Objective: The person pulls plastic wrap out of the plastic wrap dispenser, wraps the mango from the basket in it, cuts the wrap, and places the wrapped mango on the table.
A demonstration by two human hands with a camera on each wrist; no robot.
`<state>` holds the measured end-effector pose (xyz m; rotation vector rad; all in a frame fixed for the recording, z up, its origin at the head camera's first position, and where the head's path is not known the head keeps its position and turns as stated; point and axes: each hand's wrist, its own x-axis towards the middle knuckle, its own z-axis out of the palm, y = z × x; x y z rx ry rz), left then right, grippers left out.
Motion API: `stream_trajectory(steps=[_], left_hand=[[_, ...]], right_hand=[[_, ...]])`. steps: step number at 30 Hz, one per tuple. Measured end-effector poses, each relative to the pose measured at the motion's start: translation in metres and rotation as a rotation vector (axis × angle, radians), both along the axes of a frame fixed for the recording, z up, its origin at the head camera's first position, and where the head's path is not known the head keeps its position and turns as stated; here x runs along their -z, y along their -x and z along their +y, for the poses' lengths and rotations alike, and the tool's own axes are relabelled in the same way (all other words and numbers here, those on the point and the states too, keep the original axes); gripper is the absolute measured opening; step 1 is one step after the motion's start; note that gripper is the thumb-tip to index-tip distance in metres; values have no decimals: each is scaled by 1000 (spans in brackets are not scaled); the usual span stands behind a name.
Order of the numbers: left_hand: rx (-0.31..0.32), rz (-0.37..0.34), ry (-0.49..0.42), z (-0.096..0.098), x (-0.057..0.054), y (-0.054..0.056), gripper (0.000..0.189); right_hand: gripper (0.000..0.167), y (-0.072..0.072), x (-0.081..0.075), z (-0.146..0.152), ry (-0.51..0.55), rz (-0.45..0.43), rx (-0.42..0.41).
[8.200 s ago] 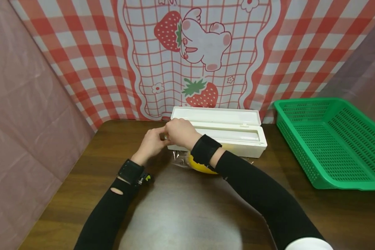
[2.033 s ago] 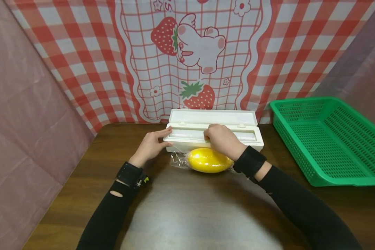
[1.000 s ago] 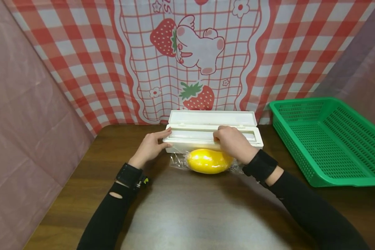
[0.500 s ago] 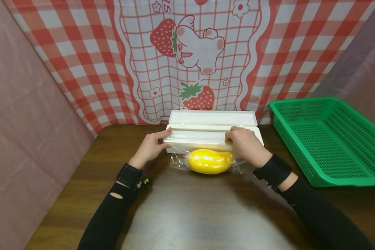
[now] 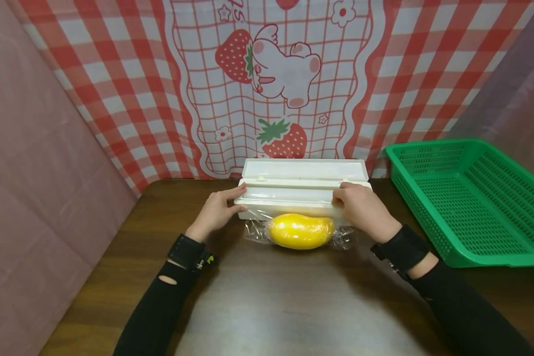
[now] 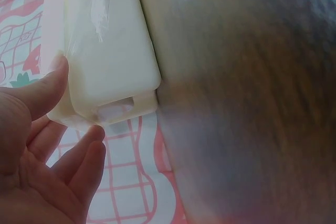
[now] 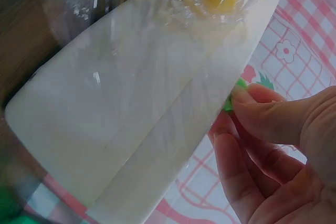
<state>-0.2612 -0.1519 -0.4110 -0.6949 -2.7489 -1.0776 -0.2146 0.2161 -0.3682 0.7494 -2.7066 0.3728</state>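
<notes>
A white cling film dispenser [image 5: 289, 210] lies lengthwise across the table, its lid [image 5: 304, 169] tipped back. My left hand [image 5: 215, 212] holds its left end, thumb at the front and fingers on top. Near the right end, my right hand [image 5: 365, 210] pinches a small green slider [image 7: 229, 103] at the dispenser's edge; most of that piece is hidden by the fingers. Right in front lies a yellow, mango-shaped fruit [image 5: 300, 231] covered by clear cling film [image 5: 255, 232], which bunches at both sides. In the right wrist view, film also stretches over the dispenser's front.
A green plastic basket [image 5: 460, 212] stands on the right of the wooden table [image 5: 267, 301]. Behind the dispenser hangs a red-and-white checked cloth [image 5: 129, 89] with strawberry prints, and a pink cloth [image 5: 40, 173] borders the left side.
From the dispenser's left end, where both hands were together, my right hand has travelled along it to near the right end, uncovering the fruit. My left hand has stayed at the left end.
</notes>
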Motion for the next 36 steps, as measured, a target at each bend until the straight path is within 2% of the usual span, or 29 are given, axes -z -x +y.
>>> stream_trajectory(steps=[6, 19, 29, 36], left_hand=[[-13, -11, 5, 2, 0, -1, 54], [-13, -21, 9, 3, 3, -1, 55], [-6, -18, -1, 1, -1, -3, 55], [-5, -14, -4, 0, 0, -1, 55]], right_hand=[[24, -1, -1, 6, -1, 24, 1], [14, -4, -1, 15, -40, 28, -6], [16, -12, -3, 40, -33, 22, 54], [11, -13, -2, 51, -22, 33, 43]])
